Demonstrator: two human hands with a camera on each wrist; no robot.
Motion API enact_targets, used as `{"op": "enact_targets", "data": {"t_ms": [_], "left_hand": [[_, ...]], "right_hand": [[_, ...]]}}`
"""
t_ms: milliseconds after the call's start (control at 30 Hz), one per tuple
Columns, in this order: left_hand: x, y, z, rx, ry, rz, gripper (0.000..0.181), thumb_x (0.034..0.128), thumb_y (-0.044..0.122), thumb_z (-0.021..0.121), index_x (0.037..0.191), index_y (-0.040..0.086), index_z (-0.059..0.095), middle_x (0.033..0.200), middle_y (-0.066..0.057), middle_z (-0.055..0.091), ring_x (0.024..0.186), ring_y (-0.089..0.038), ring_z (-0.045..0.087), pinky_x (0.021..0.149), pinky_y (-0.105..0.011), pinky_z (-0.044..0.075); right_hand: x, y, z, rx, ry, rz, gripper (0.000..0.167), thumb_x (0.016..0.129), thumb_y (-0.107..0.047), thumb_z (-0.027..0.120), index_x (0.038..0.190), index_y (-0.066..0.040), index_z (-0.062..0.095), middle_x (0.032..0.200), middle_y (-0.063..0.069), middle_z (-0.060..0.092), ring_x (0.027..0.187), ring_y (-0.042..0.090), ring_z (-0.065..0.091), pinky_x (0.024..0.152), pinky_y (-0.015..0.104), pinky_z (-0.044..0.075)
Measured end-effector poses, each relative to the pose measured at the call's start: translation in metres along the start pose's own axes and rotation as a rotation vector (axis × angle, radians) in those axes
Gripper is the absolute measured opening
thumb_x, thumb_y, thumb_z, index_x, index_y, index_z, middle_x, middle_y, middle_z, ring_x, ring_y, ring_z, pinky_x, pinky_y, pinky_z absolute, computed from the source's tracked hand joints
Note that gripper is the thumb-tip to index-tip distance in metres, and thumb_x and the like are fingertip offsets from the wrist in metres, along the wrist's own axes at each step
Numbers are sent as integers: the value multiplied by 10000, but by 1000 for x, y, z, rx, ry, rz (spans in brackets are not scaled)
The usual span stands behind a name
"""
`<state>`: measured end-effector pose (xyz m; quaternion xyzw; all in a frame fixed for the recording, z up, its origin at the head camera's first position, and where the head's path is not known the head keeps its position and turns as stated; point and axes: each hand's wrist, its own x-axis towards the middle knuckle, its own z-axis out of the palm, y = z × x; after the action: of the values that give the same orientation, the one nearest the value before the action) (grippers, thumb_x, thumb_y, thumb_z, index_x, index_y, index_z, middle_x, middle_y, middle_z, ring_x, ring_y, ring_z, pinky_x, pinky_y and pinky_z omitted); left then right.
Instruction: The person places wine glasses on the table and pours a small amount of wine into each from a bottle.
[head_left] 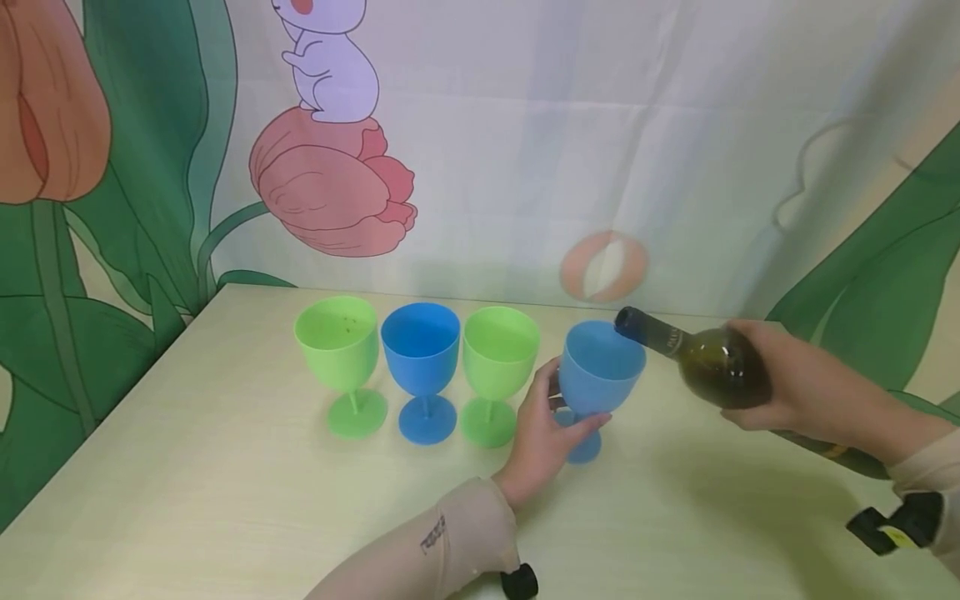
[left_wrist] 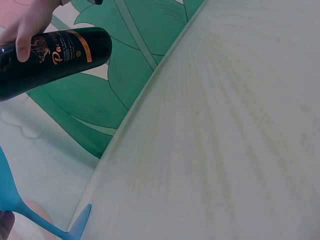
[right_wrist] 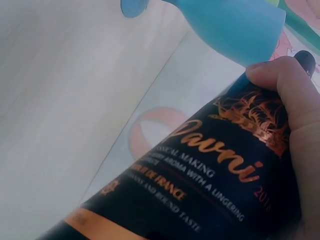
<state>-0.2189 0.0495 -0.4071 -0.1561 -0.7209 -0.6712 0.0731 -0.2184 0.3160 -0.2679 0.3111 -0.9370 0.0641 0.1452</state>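
Note:
My left hand (head_left: 546,433) grips a light blue plastic goblet (head_left: 600,367) low on its bowl and around the stem. The goblet leans slightly to the right; whether its foot touches the table I cannot tell. My right hand (head_left: 795,379) holds a dark wine bottle (head_left: 723,367) around its body, tipped with the neck pointing left. The bottle's mouth is at the goblet's right rim, and no stream of liquid is visible. In the right wrist view, the bottle's black label (right_wrist: 215,165) carries orange lettering, and my right thumb (right_wrist: 270,72) lies across the bottle.
Left of my left hand stands a row of goblets: a green goblet (head_left: 495,354), a darker blue goblet (head_left: 421,350) and another green goblet (head_left: 337,342) with small specks inside. They stand on a pale table (head_left: 225,500). A printed curtain (head_left: 480,167) hangs behind it.

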Motion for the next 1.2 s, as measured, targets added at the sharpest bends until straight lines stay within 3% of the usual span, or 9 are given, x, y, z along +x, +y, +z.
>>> {"op": "enact_targets", "data": {"t_ms": [367,700,1200], "left_hand": [[0,-1,0,1,3,-1,797,797,271,787,1441,229,319,1379,-8,501,1209,-195,537,1015,-373,470],[-3,3,1,-6,6,-9,802,798,253,787,1446,212,317,1393,-17,492,1223,-211,536,1043,-421,455],[-2,5,0,13,3,-15,799,804,253,782,1449,216,310,1401,-13,490,1227,-213,539,1043,-389,454]], "right_hand": [[0,1,-8,-55,-51,2,880,544,-249,914,1239,56,468,1027,135,633,868,222,619,619,346,521],[0,-1,-12,-65,-89,16,883,527,-246,909,1246,36,481,1014,117,641,871,212,622,636,356,534],[1,-1,-18,-114,-197,70,953,575,-326,886,1305,99,443,1098,219,623,938,309,629,690,428,544]]}}
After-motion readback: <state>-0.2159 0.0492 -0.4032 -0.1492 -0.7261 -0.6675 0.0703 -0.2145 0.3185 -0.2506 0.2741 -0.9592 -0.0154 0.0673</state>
